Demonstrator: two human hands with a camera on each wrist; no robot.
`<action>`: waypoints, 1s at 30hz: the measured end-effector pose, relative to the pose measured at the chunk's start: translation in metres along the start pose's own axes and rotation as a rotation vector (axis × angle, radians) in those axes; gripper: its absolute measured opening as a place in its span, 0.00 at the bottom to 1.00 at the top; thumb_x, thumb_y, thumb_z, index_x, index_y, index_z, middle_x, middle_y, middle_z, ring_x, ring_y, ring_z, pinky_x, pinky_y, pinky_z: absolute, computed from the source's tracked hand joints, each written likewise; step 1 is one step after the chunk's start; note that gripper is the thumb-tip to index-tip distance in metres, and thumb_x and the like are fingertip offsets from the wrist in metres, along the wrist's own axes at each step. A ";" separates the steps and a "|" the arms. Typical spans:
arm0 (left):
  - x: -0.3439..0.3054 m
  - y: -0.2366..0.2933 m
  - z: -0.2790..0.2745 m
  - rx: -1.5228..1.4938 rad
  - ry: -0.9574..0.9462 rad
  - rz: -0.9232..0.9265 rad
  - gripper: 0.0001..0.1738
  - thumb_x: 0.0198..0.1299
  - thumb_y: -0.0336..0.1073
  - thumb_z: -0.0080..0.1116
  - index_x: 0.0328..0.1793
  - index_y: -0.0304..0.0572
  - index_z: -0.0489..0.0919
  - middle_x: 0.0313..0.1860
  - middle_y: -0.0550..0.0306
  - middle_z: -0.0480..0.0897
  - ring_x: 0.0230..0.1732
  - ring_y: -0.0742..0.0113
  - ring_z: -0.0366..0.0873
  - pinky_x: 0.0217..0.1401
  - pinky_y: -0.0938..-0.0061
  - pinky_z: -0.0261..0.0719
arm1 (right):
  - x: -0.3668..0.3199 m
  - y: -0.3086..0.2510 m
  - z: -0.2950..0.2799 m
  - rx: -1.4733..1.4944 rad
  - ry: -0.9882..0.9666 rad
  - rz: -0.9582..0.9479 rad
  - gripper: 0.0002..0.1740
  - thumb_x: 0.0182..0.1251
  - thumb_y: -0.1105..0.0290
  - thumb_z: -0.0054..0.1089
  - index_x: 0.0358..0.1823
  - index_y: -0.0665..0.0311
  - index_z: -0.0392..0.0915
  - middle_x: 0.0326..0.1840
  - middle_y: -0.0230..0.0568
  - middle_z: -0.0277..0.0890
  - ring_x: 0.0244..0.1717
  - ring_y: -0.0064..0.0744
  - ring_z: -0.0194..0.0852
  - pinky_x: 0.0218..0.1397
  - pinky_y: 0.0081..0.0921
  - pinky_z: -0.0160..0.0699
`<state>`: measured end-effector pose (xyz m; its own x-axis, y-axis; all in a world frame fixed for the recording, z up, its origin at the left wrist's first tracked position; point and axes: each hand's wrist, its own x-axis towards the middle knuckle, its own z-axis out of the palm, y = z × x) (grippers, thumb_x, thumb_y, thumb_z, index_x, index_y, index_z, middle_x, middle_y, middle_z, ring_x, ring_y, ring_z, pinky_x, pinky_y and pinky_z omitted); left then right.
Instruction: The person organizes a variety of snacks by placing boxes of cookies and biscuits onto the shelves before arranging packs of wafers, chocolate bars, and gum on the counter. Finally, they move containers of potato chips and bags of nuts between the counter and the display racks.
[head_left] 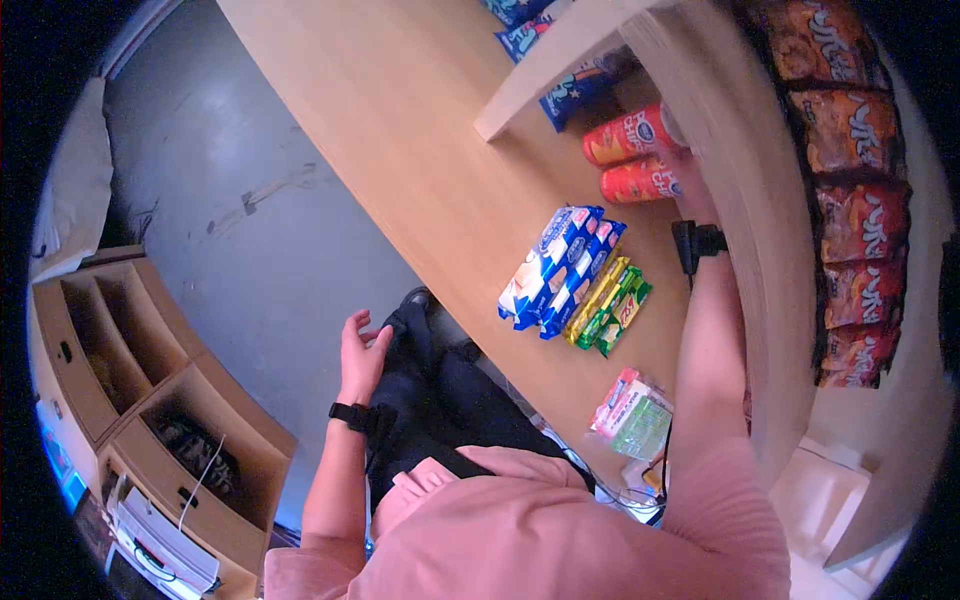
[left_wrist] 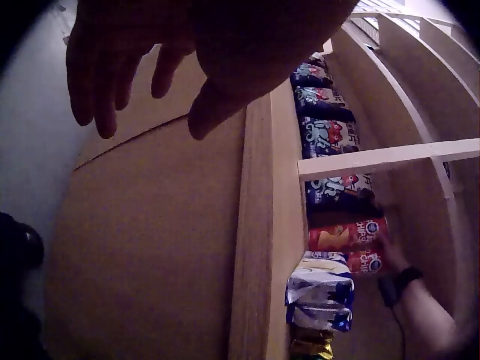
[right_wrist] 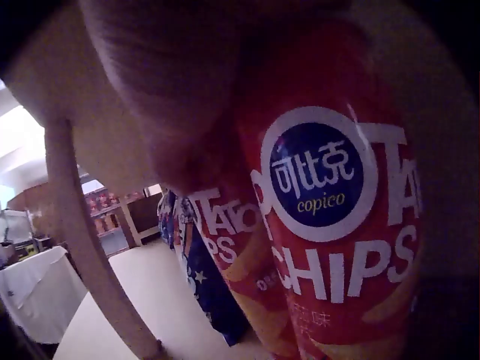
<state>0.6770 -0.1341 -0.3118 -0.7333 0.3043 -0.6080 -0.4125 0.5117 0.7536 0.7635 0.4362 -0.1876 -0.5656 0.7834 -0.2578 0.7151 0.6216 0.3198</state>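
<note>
Two red potato chip cans (head_left: pixel 625 135) stand side by side in the shelf compartment. My right hand (head_left: pixel 698 190) reaches in and grips the nearer can (right_wrist: pixel 337 262) around its upper end; most of its fingers are hidden. In the right wrist view, part of the hand (right_wrist: pixel 165 97) covers the second can's top (right_wrist: pixel 232 225). My left hand (head_left: pixel 362 352) hangs in front of the body, away from the shelf, fingers loosely spread and holding nothing. Its fingers also show dark in the left wrist view.
Beside the cans stand blue-and-white biscuit packs (head_left: pixel 560 265), with yellow and green packs (head_left: pixel 620 315) and a pink-and-green pack (head_left: pixel 635 415) nearer. Blue snack bags (left_wrist: pixel 330 139) stand past a wooden divider (head_left: pixel 545 70). Orange-red bags (head_left: pixel 860 220) line the upper shelf.
</note>
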 end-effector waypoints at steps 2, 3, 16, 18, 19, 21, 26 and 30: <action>0.003 -0.006 0.001 0.006 0.002 -0.001 0.31 0.57 0.33 0.63 0.64 0.33 0.64 0.61 0.41 0.70 0.50 0.59 0.79 0.50 0.68 0.78 | 0.000 -0.008 0.009 -0.005 -0.012 0.022 0.34 0.59 0.46 0.59 0.64 0.55 0.67 0.56 0.47 0.75 0.56 0.51 0.73 0.58 0.42 0.71; 0.003 -0.008 0.002 0.004 0.010 -0.002 0.31 0.57 0.33 0.63 0.64 0.33 0.64 0.61 0.41 0.70 0.50 0.59 0.79 0.51 0.68 0.78 | 0.008 0.006 0.011 -0.009 -0.017 0.033 0.34 0.59 0.46 0.58 0.64 0.55 0.67 0.56 0.47 0.76 0.56 0.51 0.73 0.58 0.42 0.71; -0.014 -0.023 -0.009 0.048 0.009 -0.002 0.30 0.57 0.32 0.63 0.63 0.34 0.65 0.59 0.42 0.72 0.50 0.59 0.78 0.51 0.67 0.78 | 0.003 0.011 0.020 -0.056 -0.033 0.140 0.34 0.60 0.47 0.58 0.65 0.53 0.66 0.55 0.48 0.76 0.55 0.51 0.74 0.58 0.42 0.71; -0.014 -0.026 -0.009 0.058 0.022 -0.028 0.30 0.57 0.33 0.63 0.64 0.35 0.65 0.59 0.42 0.72 0.50 0.59 0.78 0.51 0.67 0.78 | 0.003 0.008 0.022 -0.067 -0.035 0.175 0.34 0.60 0.47 0.58 0.65 0.52 0.66 0.55 0.48 0.76 0.55 0.51 0.74 0.58 0.42 0.71; -0.014 -0.029 -0.011 0.060 0.004 -0.021 0.30 0.57 0.33 0.63 0.64 0.35 0.65 0.59 0.42 0.72 0.50 0.59 0.78 0.51 0.67 0.78 | 0.004 0.002 0.019 -0.075 -0.037 0.199 0.34 0.60 0.47 0.58 0.65 0.52 0.65 0.55 0.48 0.76 0.55 0.51 0.74 0.58 0.42 0.71; -0.012 -0.035 -0.013 0.068 0.026 -0.008 0.30 0.57 0.33 0.64 0.64 0.36 0.65 0.58 0.44 0.72 0.50 0.60 0.78 0.51 0.68 0.77 | 0.005 -0.007 0.021 -0.096 -0.047 0.267 0.34 0.60 0.47 0.58 0.65 0.52 0.65 0.55 0.48 0.76 0.55 0.51 0.74 0.58 0.42 0.71; -0.007 -0.035 -0.013 0.089 -0.016 0.017 0.32 0.57 0.34 0.64 0.66 0.37 0.63 0.58 0.45 0.72 0.51 0.61 0.77 0.52 0.69 0.75 | -0.054 -0.002 0.042 -0.183 -0.093 0.535 0.33 0.60 0.48 0.58 0.66 0.51 0.65 0.55 0.48 0.76 0.55 0.51 0.74 0.58 0.43 0.71; -0.014 -0.021 -0.009 0.100 -0.023 0.103 0.31 0.59 0.34 0.63 0.66 0.38 0.63 0.58 0.46 0.71 0.51 0.62 0.75 0.51 0.70 0.75 | -0.073 0.029 0.059 -0.212 -0.134 0.661 0.33 0.61 0.48 0.57 0.66 0.50 0.64 0.54 0.48 0.76 0.55 0.51 0.74 0.58 0.43 0.72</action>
<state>0.6905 -0.1564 -0.3168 -0.7559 0.3775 -0.5348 -0.2785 0.5540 0.7846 0.8499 0.3974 -0.2134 0.0249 0.9982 -0.0538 0.7885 0.0135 0.6149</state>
